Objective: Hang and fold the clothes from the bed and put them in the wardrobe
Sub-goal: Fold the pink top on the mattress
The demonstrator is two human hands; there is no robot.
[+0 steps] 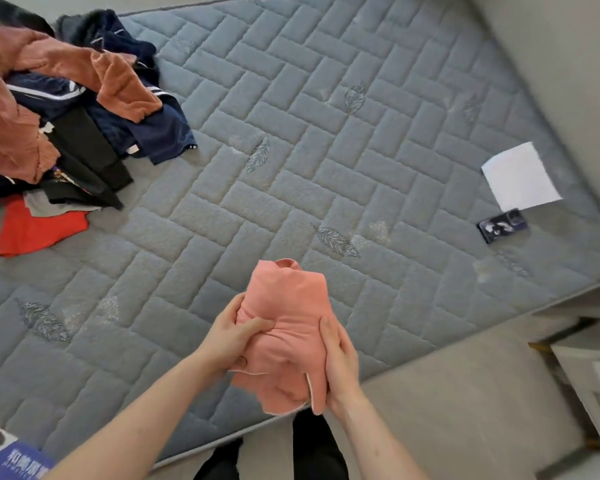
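Grey quilted mattress (326, 133), stitched in a brick pattern with small leaf motifs, filled nearly the whole view, bare of bedding and so serving as a work surface for sorting. Beyond its near edge lay pale floor and, toward the right, part of a white piece of furniture, too cropped to identify.

At the mattress's far left corner sat the pile of unsorted clothes (63, 109): a rust-orange fleece on top, navy and black garments beneath, and a red piece (39, 230) spilling out flat toward the left edge. It looked heaped there to keep the middle free for folding.

Over the near edge, lifted clear of the mattress, was the pink garment (288, 327), already folded into a compact bundle and held between both hands. The left hand (229, 341) gripped its left side, thumb pressed across the top and fingers curled underneath; the right hand (340, 362) clasped the right side with fingers held together along the fold. Holding both sides probably kept the folds from slipping during a carry to the wardrobe, which was not in view.

Near the right edge lay a white sheet of paper (520, 174) and, just beside it, a dark phone (503, 225), set well apart from the clothes.
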